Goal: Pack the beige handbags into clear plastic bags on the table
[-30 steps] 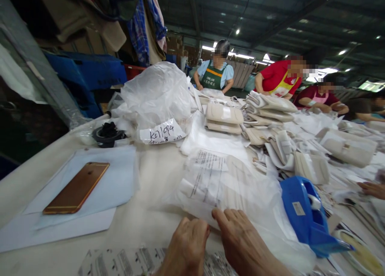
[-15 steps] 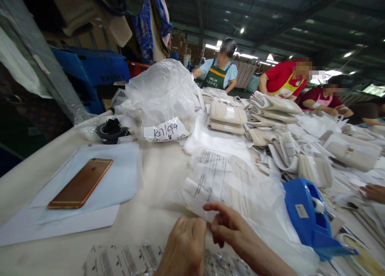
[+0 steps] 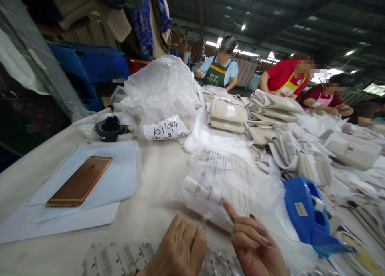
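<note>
Head view: left hand [image 3: 183,244] low over the table [image 3: 156,168], fingers curled together; can't tell if they pinch anything. Printed clear plastic sheet [image 3: 117,260] beneath and beside it. Right hand [image 3: 255,244] just to its right, palm side partly showing, index finger stretched out apart from the other fingers, those curled in. Index tip at near edge of translucent printed bag [image 3: 207,180]; contact unclear. Bag lies flat beyond both hands, beige item [image 3: 237,184] inside. Blue tape dispenser [image 3: 300,216] right of bag. Phone [image 3: 80,182] on papers [image 3: 123,180], left. Big plastic bag [image 3: 162,87] with handwritten label, farther back. Beige stacks [image 3: 227,115] beyond, people across the table.
</note>
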`<action>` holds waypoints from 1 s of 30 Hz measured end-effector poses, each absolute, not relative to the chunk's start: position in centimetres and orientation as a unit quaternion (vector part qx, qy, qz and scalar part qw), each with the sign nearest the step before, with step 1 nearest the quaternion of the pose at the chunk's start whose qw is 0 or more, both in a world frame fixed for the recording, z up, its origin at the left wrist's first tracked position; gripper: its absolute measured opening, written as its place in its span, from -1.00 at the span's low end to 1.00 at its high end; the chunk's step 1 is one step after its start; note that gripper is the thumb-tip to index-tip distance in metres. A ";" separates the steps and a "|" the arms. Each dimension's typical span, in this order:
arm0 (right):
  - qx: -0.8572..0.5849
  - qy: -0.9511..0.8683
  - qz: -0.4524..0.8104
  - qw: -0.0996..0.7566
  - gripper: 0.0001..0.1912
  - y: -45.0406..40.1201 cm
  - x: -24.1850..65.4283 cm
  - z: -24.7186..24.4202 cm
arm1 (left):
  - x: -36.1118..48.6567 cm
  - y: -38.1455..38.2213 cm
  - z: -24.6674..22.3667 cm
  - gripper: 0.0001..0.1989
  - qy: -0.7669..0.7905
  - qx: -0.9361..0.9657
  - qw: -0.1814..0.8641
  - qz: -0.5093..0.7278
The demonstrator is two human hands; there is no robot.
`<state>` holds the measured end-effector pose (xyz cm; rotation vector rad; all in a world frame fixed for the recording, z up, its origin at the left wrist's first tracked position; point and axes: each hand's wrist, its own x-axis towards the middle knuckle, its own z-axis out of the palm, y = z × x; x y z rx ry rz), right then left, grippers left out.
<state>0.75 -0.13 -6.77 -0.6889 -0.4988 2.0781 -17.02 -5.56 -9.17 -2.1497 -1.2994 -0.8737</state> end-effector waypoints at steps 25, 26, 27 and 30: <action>-0.331 -0.777 0.389 0.367 -0.91 -0.5 -0.7 -10.3 | -17.9 -7.1 -9.3 -0.80 -0.549 -0.763 -0.015 -0.340; -0.327 -0.781 0.388 0.363 -0.90 -0.4 -0.6 -10.2 | -17.9 -7.1 -9.4 -0.80 -0.550 -0.758 -0.024 -0.351; -0.321 -0.788 0.385 0.358 -0.89 -0.3 -0.5 -10.2 | -17.9 -7.1 -9.6 -0.79 -0.553 -0.749 -0.037 -0.363; -0.309 -0.813 0.346 0.352 -0.84 0.0 -0.5 -10.0 | -17.8 -7.1 -10.3 -0.80 -0.588 -0.699 -0.114 -0.390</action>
